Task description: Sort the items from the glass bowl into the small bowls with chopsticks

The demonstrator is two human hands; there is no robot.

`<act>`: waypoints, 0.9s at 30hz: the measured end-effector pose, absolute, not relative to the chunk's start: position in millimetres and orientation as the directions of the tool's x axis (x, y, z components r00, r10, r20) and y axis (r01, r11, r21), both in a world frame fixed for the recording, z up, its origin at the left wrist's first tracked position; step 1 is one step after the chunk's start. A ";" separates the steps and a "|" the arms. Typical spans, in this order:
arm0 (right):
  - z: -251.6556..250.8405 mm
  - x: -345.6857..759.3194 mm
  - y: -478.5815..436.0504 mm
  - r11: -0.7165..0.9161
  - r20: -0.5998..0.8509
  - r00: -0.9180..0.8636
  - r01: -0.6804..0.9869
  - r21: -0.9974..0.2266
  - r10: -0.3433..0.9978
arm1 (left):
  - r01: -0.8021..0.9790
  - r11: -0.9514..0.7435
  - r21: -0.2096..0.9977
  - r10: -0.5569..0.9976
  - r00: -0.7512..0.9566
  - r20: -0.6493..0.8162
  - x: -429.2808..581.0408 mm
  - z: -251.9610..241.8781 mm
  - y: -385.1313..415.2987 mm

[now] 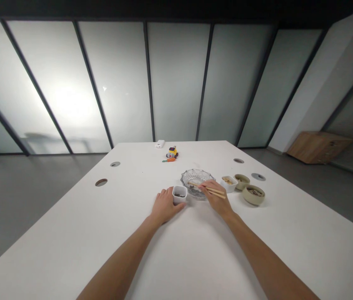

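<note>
My left hand (165, 206) is wrapped around the side of a small white square bowl (180, 201), which has small dark pieces (179, 195) in it. Pinched in my right hand (215, 198) is a pair of wooden chopsticks (216, 191). Their tips reach over a clear cut-glass bowl (195, 174), just right of the white one. A few dark pieces seem to lie in the glass bowl; whether the tips grip anything is too small to tell. My right hand partly covers the glass bowl's right side.
Right of my right hand stand another white bowl (230, 187) with yellowish pieces and two olive-green bowls (253, 199) (242, 186) with contents. Farther back are a yellow toy vehicle (172, 152), a toy carrot (170, 159) and a white box-like object (160, 143). The white table (126, 208) has several round holes.
</note>
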State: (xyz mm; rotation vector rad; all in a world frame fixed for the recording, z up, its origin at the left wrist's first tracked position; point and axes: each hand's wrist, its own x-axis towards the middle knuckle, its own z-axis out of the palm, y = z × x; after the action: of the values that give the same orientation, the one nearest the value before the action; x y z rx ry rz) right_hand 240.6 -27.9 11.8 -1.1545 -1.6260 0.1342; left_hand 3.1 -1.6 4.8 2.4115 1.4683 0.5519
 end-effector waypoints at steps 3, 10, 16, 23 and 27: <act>12.3 240.6 -27.9 0.508 0.681 0.081 0.604 -0.614 0.727 | 0.790 -0.455 0.411 0.890 0.417 0.184 3.2 4.5 -1.3; 14.4 239.8 -28.5 0.508 0.675 0.081 0.593 -0.624 0.733 | 0.801 -0.440 0.405 0.897 0.409 0.166 3.8 7.5 -3.4; 13.2 239.9 -25.6 0.515 0.668 0.077 0.574 -0.637 0.740 | 0.798 -0.444 0.406 0.896 0.410 0.174 3.8 7.6 -3.5; 12.6 238.1 -23.4 0.505 0.662 0.065 0.593 -0.627 0.746 | 0.808 -0.427 0.407 0.904 0.396 0.161 4.7 8.3 -4.1; 15.5 238.5 -24.9 0.502 0.684 0.092 0.610 -0.613 0.724 | 0.806 -0.433 0.404 0.901 0.402 0.163 3.9 7.6 -3.6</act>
State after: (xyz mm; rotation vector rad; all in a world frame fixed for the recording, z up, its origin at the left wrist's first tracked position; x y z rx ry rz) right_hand 238.5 -24.9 15.5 -1.1763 -1.5922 0.1224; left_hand 3.9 -3.6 7.6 2.4002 1.4982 0.5251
